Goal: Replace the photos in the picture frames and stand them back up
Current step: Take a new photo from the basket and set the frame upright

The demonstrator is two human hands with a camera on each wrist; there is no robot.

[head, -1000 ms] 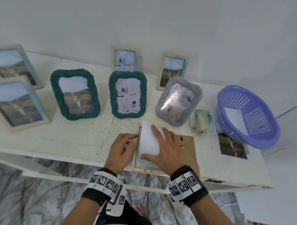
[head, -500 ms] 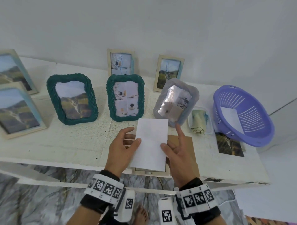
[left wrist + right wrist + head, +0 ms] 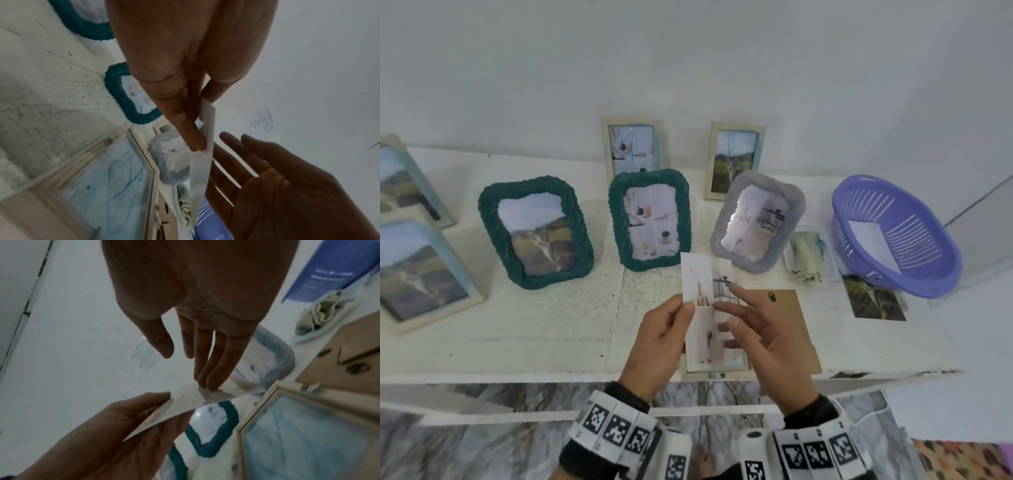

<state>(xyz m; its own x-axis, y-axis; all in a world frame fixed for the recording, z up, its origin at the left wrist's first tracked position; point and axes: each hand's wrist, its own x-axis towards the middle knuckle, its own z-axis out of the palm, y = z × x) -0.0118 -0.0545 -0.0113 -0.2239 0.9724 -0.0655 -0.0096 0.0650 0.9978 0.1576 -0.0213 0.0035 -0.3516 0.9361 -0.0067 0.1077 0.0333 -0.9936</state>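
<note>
A photo (image 3: 698,291) of a pale interior is held picture side up above the table's front edge. My left hand (image 3: 683,310) pinches its left edge between thumb and fingers. My right hand (image 3: 739,317) is open, its straight fingertips (image 3: 205,382) touching the photo's right side. Below them a light wooden frame (image 3: 717,369) lies face down with its glass (image 3: 111,170) bare. The brown backing board (image 3: 791,325) lies beside it on the right. In the left wrist view the photo (image 3: 205,146) appears edge-on.
Two green woven frames (image 3: 536,233) (image 3: 650,219) and a grey frame (image 3: 758,222) stand mid-table, with small wooden frames (image 3: 631,147) behind and larger ones (image 3: 417,267) at the left. At the right are a purple basket (image 3: 924,274), a loose landscape photo (image 3: 873,301) and a cloth in a tray (image 3: 806,253).
The photo came up off the flat frame and turned from its white back to its picture side. My right hand went from pressing it down to touching it with straight fingers.
</note>
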